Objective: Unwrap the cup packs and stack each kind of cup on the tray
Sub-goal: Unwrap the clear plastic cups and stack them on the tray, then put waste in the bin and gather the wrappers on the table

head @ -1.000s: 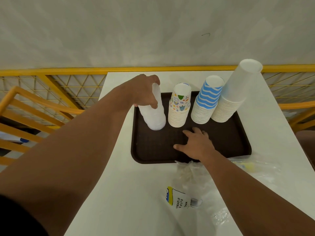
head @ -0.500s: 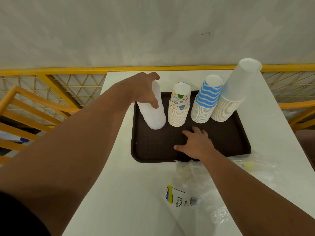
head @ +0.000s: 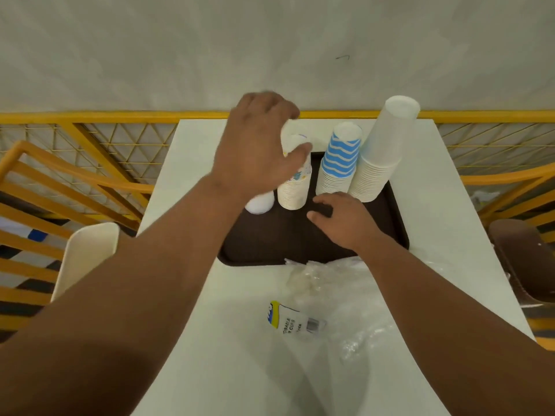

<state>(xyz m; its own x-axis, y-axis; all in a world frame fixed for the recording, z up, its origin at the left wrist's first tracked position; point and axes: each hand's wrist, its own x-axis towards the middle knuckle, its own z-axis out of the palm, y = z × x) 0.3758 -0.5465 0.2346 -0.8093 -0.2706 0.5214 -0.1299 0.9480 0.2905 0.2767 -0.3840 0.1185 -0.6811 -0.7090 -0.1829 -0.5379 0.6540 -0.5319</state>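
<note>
Four cup stacks (head: 341, 163) stand on tray (head: 399, 223). Left hand (head: 255, 151) spread, loose above them, gripping nothing; right hand (head: 345, 219) flat on tray. Stacks light, tippy: grip low.

Single head-worn wide-angle cam, looking forward and steeply down over both forearms; close on the white table (head: 240, 370) and brown tray (head: 270, 244), yellow railing (head: 90, 117) and wall at frame top; edges bowed by the lens; no second view.
</note>
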